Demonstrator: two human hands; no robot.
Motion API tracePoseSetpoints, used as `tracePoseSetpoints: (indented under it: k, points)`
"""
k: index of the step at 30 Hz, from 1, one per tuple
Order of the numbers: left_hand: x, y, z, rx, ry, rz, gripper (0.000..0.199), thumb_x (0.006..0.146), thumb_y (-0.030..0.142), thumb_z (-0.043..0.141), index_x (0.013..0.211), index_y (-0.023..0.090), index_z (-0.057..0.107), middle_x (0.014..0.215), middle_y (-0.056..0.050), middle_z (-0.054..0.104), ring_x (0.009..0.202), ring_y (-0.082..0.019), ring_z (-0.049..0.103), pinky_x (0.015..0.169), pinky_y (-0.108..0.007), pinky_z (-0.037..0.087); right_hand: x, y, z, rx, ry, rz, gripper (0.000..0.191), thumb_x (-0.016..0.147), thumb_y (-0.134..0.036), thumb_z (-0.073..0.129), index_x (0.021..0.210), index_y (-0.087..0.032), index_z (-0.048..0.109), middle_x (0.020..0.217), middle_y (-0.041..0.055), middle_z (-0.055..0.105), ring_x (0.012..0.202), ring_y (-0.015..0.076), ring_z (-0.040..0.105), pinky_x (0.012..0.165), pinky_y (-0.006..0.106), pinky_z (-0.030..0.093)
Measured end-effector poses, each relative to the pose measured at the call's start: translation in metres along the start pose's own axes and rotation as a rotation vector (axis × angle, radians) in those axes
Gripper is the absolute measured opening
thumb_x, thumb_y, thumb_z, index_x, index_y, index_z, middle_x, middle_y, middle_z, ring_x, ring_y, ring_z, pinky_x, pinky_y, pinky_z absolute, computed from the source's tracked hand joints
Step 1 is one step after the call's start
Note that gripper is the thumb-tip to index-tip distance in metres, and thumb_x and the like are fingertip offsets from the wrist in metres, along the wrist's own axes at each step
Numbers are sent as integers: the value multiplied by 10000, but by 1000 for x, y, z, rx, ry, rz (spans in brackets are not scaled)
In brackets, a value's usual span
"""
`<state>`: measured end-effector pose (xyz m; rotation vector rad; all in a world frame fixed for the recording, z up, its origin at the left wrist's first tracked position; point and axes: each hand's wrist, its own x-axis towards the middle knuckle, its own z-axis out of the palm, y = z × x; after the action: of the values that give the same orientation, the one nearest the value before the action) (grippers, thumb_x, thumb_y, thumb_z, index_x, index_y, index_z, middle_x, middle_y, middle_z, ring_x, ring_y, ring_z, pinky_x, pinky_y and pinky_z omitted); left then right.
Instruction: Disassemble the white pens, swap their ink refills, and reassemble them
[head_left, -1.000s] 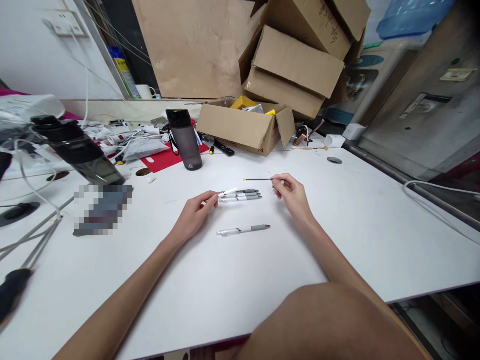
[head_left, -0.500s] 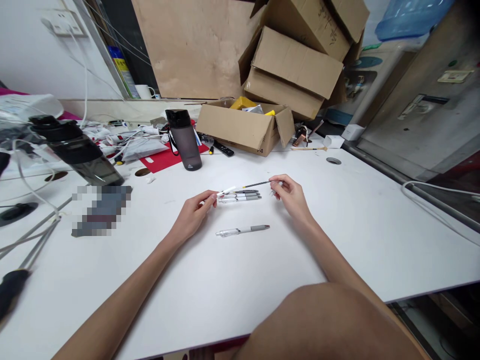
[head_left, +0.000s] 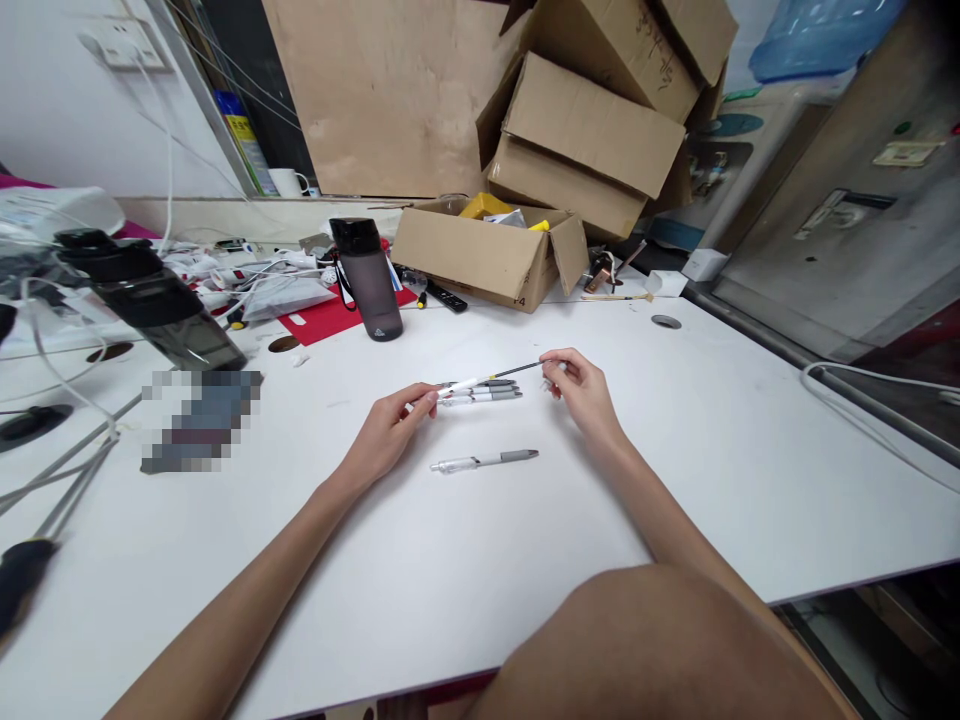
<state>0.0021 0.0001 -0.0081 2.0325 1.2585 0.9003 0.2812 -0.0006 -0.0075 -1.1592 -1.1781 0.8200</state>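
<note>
- The left hand [head_left: 394, 425] is nearly closed, thumb and fingertips pinching the near end of a white pen barrel [head_left: 461, 386].
- The right hand [head_left: 585, 395] has its thumb and forefinger drawn together on one end of a slim dark refill [head_left: 517, 369], other fingers curled; a small pale piece [head_left: 551, 387] shows beneath them, too small to identify.
- Between the hands, the refill's yellow-banded end lines up with the barrel's end; I cannot tell how far inside it sits.
- The barrel should be light, stiff and rather slick, best gripped around its body, away from the opening.
- The refill looks feather-light and likely to bend under a sideways push; a soft pinch near its end, in line with the barrel, would suit it.
- Just behind the barrel, a few grey-gripped pens [head_left: 495, 394] lie close together on the white table [head_left: 375, 580].
- Nearer the person, a single clear-and-grey pen [head_left: 484, 462] lies apart.
- Farther back stand a dark bottle [head_left: 371, 285] and an open carton [head_left: 465, 245].
</note>
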Motion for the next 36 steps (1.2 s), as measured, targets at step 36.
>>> tracePoseSetpoints:
  k: [36]
  points:
    - [1, -4, 2, -3, -43, 52, 399, 1008, 491, 469, 1187, 231, 714, 874, -19, 676, 709, -164, 501, 637, -265, 383, -16, 1, 11, -131, -374, 26, 257, 915, -446, 622, 873, -203, 697, 766, 5, 631, 659, 140, 516, 631, 277, 408]
